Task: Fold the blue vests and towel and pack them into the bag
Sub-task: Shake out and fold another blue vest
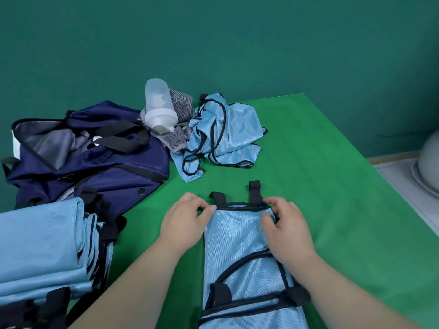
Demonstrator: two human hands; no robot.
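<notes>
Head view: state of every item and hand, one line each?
Vest in front: folded narrow, lying flat.
Left hand: pinches its far left corner.
Right hand: grips its far right corner.
Far vest: crumpled, unfolded.
Vest stack: folded.
Bag: open.
Bottle: lid on, lying on towel.
Towel: crumpled.

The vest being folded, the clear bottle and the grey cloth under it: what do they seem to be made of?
The folded vest is probably thin synthetic fabric: light blue with a sheen and fine ribbing, edged in dark binding. The bottle looks like translucent, frosted plastic with a white cap. The grey cloth is likely soft towel fabric, matte with wavy stripes.
</notes>
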